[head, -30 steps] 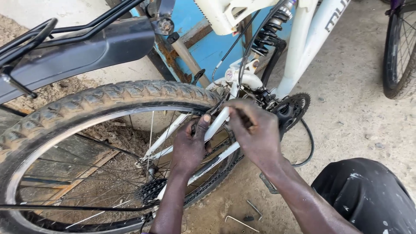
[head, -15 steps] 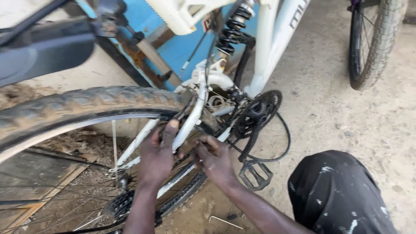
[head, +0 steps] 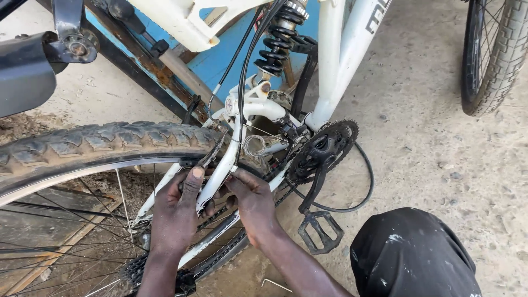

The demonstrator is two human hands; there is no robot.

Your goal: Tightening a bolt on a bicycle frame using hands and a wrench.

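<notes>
Both hands are in tight at the rear of the white bicycle frame (head: pixel 335 60), right where the rear wheel's knobbly tyre (head: pixel 110 140) passes between the stays. The left hand (head: pixel 176 212) comes up from below, its fingers curled with the grip pressed against the brake arm (head: pixel 212 154) that sits just by the tyre and rim; whether it is truly pinching the arm cannot be told, since the stay hides part of the fingers. The right hand (head: pixel 253 201) is alongside, just to the other side of the white seat stay (head: pixel 223 170), fingertips closed together on the stay near the thin black cable (head: pixel 240 82) running down it. The two hands nearly touch, with the stay between them.

Above them a coiled black shock spring (head: pixel 278 41) hangs between frame parts. To the right of the hands sits the black chainring (head: pixel 324 148), its crank pointing down to a black pedal (head: pixel 320 231) close to the concrete floor (head: pixel 440 154). A loop of black cable curves out past the chainring. A dark mudguard (head: pixel 25 74) shows at upper left, a second bicycle wheel (head: pixel 495 55) at upper right, and the person's dark-trousered knee (head: pixel 412 256) at lower right
</notes>
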